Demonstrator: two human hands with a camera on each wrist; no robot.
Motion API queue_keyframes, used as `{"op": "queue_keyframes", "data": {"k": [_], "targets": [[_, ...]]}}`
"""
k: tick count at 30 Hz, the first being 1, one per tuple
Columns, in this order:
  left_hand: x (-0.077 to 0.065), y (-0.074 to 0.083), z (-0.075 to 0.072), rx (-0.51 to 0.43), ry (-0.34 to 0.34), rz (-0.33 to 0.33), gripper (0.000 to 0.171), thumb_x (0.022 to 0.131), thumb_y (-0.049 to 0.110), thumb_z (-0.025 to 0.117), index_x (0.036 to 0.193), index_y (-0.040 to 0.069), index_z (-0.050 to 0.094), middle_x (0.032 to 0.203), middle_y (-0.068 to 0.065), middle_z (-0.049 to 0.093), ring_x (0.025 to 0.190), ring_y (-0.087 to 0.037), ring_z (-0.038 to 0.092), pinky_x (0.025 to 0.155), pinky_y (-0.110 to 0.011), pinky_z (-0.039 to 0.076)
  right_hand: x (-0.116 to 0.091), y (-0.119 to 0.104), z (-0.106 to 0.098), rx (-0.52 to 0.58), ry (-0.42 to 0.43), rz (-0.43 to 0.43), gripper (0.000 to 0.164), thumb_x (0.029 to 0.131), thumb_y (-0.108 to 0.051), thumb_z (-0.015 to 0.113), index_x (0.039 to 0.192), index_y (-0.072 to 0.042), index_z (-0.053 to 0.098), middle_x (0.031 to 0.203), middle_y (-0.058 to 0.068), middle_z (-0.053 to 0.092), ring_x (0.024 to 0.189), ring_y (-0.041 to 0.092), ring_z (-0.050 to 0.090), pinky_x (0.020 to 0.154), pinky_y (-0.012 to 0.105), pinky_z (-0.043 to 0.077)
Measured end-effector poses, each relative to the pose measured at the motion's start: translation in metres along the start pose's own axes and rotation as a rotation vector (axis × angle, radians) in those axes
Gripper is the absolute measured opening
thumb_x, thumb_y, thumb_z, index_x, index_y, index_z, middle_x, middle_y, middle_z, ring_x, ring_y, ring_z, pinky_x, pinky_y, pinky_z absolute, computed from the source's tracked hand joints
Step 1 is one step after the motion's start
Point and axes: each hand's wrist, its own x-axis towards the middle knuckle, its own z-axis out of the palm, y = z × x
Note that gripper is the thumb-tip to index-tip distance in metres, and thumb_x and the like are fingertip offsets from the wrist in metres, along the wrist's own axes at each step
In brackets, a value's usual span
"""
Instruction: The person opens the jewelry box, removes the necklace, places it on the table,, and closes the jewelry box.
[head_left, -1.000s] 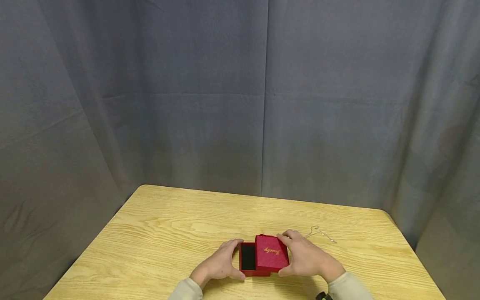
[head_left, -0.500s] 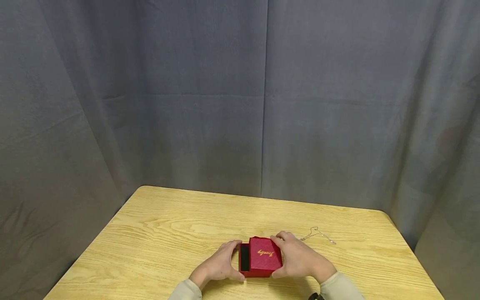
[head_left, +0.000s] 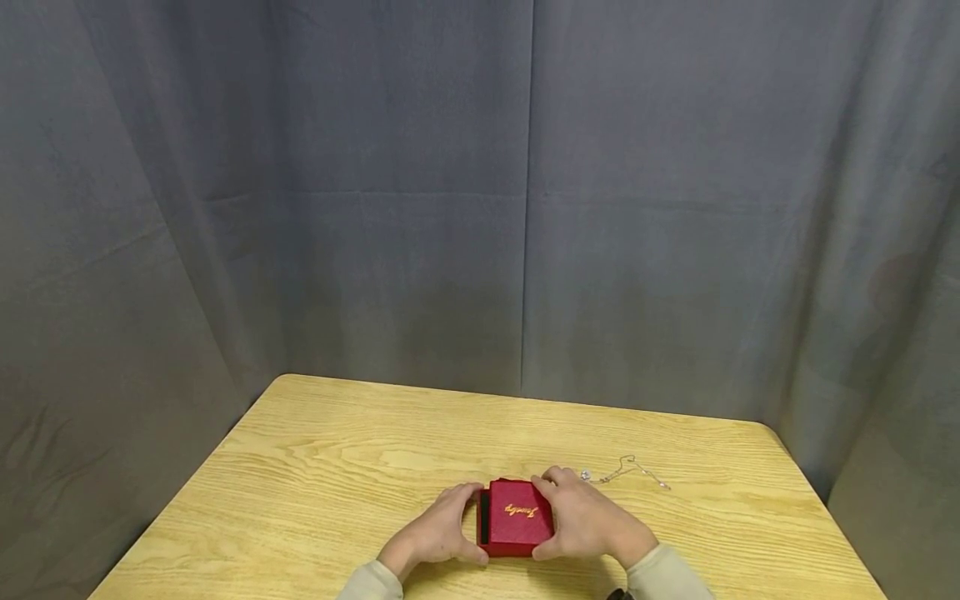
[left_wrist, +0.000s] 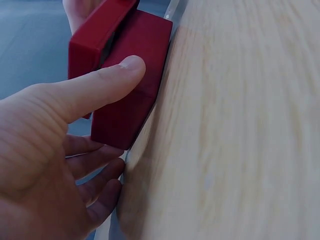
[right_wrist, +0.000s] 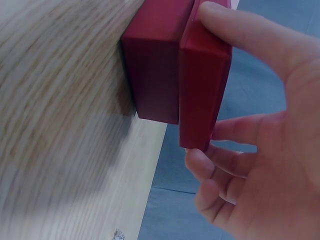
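Note:
A red jewelry box base (left_wrist: 132,107) with a black lining (head_left: 484,518) stands on the table at the front middle. My left hand (head_left: 441,529) grips it from the left, thumb on the near side and fingers round the far side. The box's red lid (head_left: 519,521), lettered in gold, lies over most of the base, offset to the right, so a narrow dark strip shows at the left. My right hand (head_left: 583,517) holds the lid by its near and far edges. A thin silver necklace (head_left: 626,467) lies on the table beyond my right hand.
The wood-grain table (head_left: 360,433) has rounded far corners. Grey curtains (head_left: 420,250) hang behind it and on both sides. In the right wrist view the necklace's sparkling pendant (right_wrist: 118,234) shows at the bottom edge.
My right hand has moved left with the lid, which now covers more of the base. The necklace's pendant has come into view. My left hand and the base have stayed about where they were.

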Motion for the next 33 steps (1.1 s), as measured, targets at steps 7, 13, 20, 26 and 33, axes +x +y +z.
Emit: {"op": "queue_keyframes", "data": {"k": [7, 13, 20, 26, 33], "targets": [[-0.001, 0.002, 0.0, -0.009, -0.004, -0.002, 0.096, 0.059, 0.026, 0.088, 0.139, 0.005, 0.04, 0.136, -0.007, 0.045, 0.129, -0.029, 0.035, 0.104, -0.05, 0.03, 0.003, -0.001, 0.003, 0.006, -0.006, -0.003, 0.092, 0.063, -0.05, 0.08, 0.13, 0.005, 0.051, 0.113, 0.004, 0.052, 0.102, 0.018, 0.048, 0.085, 0.037, 0.047], [-0.001, 0.002, -0.001, -0.027, -0.008, -0.001, 0.096, 0.06, 0.026, 0.088, 0.14, 0.006, 0.039, 0.136, -0.006, 0.045, 0.129, -0.028, 0.035, 0.104, -0.05, 0.029, 0.005, -0.004, 0.004, 0.029, -0.019, 0.008, 0.092, 0.063, -0.05, 0.08, 0.131, 0.005, 0.051, 0.114, 0.003, 0.051, 0.101, 0.017, 0.048, 0.084, 0.037, 0.047], [-0.001, 0.001, -0.001, -0.037, -0.013, -0.003, 0.097, 0.061, 0.027, 0.088, 0.141, 0.004, 0.038, 0.138, -0.007, 0.044, 0.13, -0.029, 0.034, 0.105, -0.05, 0.029, 0.008, -0.005, 0.005, 0.011, -0.008, 0.004, 0.092, 0.062, -0.049, 0.081, 0.13, 0.005, 0.051, 0.114, 0.005, 0.052, 0.101, 0.019, 0.048, 0.086, 0.037, 0.047], [-0.001, 0.001, 0.0, -0.022, -0.004, 0.005, 0.097, 0.061, 0.028, 0.088, 0.141, 0.005, 0.038, 0.138, -0.007, 0.044, 0.129, -0.028, 0.034, 0.105, -0.05, 0.03, 0.011, -0.008, 0.005, -0.002, -0.01, 0.004, 0.091, 0.063, -0.049, 0.081, 0.13, 0.006, 0.052, 0.113, 0.005, 0.052, 0.101, 0.018, 0.048, 0.086, 0.037, 0.047], [-0.001, 0.001, -0.001, -0.063, -0.011, -0.01, 0.104, 0.06, 0.026, 0.088, 0.144, 0.003, 0.032, 0.141, -0.01, 0.041, 0.13, -0.03, 0.033, 0.105, -0.052, 0.028, 0.013, -0.009, 0.004, -0.01, -0.017, 0.014, 0.091, 0.063, -0.05, 0.08, 0.13, 0.004, 0.052, 0.11, 0.003, 0.052, 0.099, 0.017, 0.048, 0.085, 0.036, 0.047]]}}
